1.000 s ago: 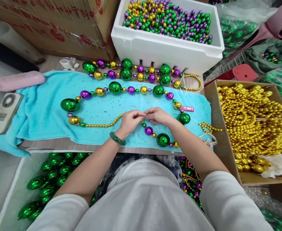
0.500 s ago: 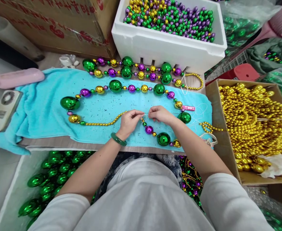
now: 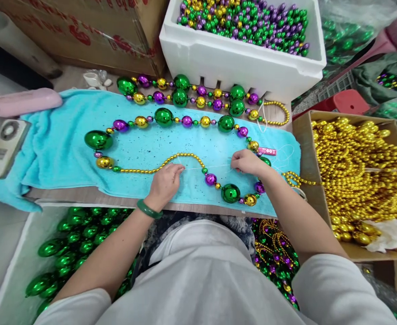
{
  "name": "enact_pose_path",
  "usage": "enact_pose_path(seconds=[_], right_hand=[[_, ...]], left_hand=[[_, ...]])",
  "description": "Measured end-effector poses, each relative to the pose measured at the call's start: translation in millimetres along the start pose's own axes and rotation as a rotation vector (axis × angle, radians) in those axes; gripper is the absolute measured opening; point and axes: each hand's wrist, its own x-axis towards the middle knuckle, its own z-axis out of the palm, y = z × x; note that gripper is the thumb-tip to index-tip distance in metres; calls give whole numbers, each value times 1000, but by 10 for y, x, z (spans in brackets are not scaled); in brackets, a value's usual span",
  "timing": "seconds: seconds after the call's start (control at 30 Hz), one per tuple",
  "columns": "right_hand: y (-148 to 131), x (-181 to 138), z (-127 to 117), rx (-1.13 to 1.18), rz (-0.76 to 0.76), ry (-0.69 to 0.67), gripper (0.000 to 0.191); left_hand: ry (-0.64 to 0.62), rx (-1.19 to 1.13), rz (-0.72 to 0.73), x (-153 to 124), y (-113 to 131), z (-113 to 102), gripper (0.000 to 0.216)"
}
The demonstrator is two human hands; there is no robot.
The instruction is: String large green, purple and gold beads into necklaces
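Observation:
A thin white string (image 3: 205, 168) runs nearly straight between my two hands, just above a beaded necklace. My left hand (image 3: 166, 183), with a green bangle at the wrist, is closed and pinches one end. My right hand (image 3: 247, 161) is closed on the other end; a thin bit sticks out of its fingertips. Laid out in a loop, the necklace (image 3: 163, 117) has big green, purple and gold beads. Its small gold bead strand (image 3: 185, 155) curves past my left fingers and meets the bigger beads near a purple bead (image 3: 210, 179).
A blue towel (image 3: 140, 146) with dark specks lies under the necklace. Behind it rest more bead strands (image 3: 180, 98) and a white foam box (image 3: 235, 56) of beads. A carton (image 3: 320, 198) of gold beads stands at right, a bin of green beads (image 3: 83, 230) at lower left.
My hands have moved apart, left hand to the left and slightly nearer me, right hand to the right. The string between them is longer, and the gold strand's joined end shows.

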Motion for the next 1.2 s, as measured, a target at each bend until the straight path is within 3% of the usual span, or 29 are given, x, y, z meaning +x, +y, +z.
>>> enact_pose_path(seconds=[0.1, 0.17, 0.23, 0.37, 0.43, 0.53, 0.77, 1.2], right_hand=[[3, 0, 13, -119, -30, 87, 14], [10, -9, 27, -56, -73, 129, 11], [-1, -31, 55, 192, -155, 98, 7], [-126, -73, 178, 857, -313, -121, 15], [-214, -66, 263, 1060, -281, -180, 15], [-306, -13, 382, 1233, -164, -185, 15], [-384, 61, 529, 1406, -17, -118, 14], [-447, 35, 518, 1391, 64, -82, 22]], left_hand=[[-35, 67, 3, -29, -29, -29, 23], [1, 0, -33, -23, 4, -46, 20], [71, -192, -134, 15, 84, -49, 16], [90, -899, -454, 178, 312, 29, 12], [50, -1188, -563, 267, 404, 90, 9], [25, -1376, -645, 352, 466, 154, 5], [18, -1476, -710, 352, 426, 173, 7], [16, -1338, -623, 284, 376, 139, 10]])
